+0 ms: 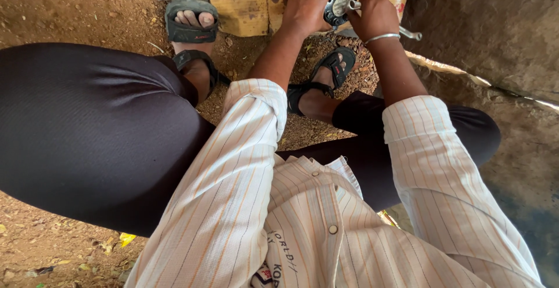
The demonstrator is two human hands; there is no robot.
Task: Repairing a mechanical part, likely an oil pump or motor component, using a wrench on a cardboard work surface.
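The left hand (311,5) is clenched around a round dark metal part (339,4), its fingers curled over the upper rim and its palm covering the left side. The part shows a ring of small holes and a pale hub at its centre, and it is held up just above the ground at the top of the view. The right hand (375,14) is closed on a short silvery metal tool (354,5) whose end touches the hub of the round part; a thin metal bangle (382,36) circles that wrist. Just beside the right wrist a bent silvery metal piece (410,33) sticks out from behind the hand.

Behind both hands lies a flattened yellow cardboard sheet (250,5) with a dark patch on it. Below the hands are the person's two feet in black strapped sandals (192,29), standing on bare brown dirt ground (75,2) strewn with small stones and dry leaf bits. The person squats, with dark trousers over the knees and rolled striped pale shirt sleeves (256,107). A rough stone surface (495,20) rises to the right.
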